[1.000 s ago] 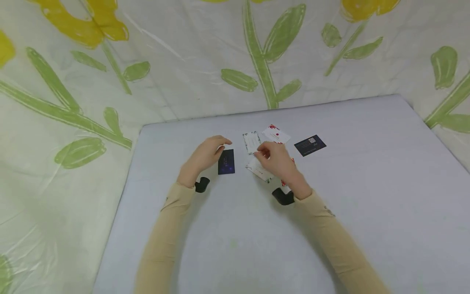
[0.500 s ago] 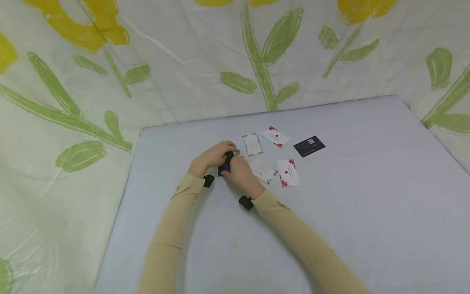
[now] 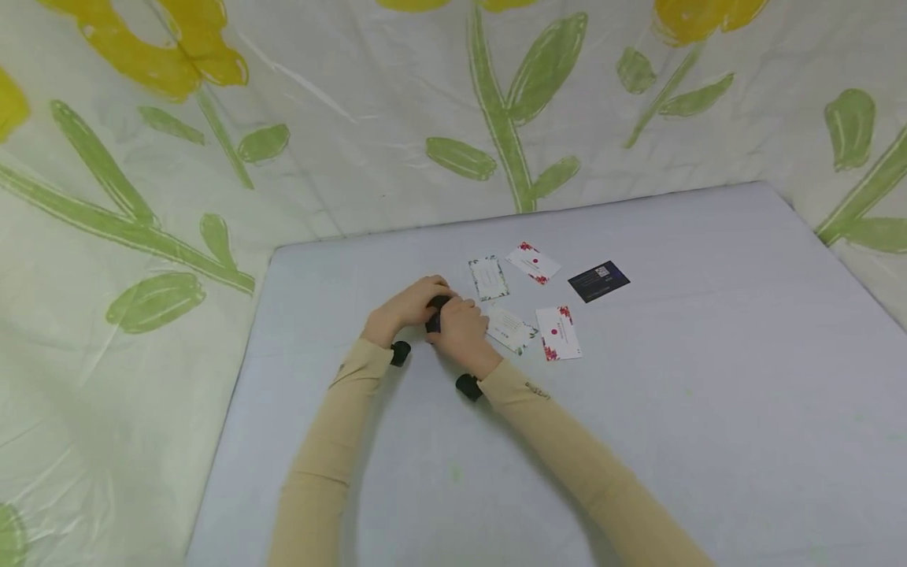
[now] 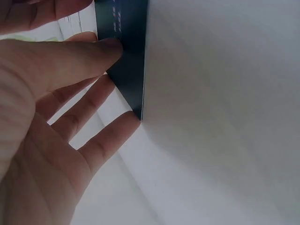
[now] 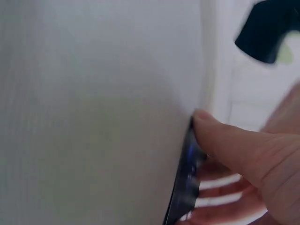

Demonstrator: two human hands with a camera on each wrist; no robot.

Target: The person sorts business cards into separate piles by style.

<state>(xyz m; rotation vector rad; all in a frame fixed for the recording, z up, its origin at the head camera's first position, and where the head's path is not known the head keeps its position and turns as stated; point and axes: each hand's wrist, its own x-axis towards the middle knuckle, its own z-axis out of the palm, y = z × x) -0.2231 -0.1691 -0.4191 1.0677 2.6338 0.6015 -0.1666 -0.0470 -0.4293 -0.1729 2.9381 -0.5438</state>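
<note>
1. Left wrist: toward twelve o'clock, the thin, smooth navy card (image 4: pixel 131 51) tilts, straight-edged; the left hand (image 4: pixel 42 145) pinches it, thumb on its printed face, the other fingers apart along its far side and corner.
2. Right wrist: toward five o'clock, the same card shows nearly edge-on, a slim strip clamped between thumb and fingers of the right hand (image 5: pixel 253 164).
3. Head: both hands meet around it at the pale, matte table (image 3: pixel 708 354). From the right hand, flat rectangles lie at one o'clock (upper leafy card (image 3: pixel 489 279)), two (upper floral card (image 3: pixel 534 263)), past two (black card (image 3: pixel 598 282)) and three (lower leafy card (image 3: pixel 511 327), then lower floral card (image 3: pixel 558 334)).
</note>
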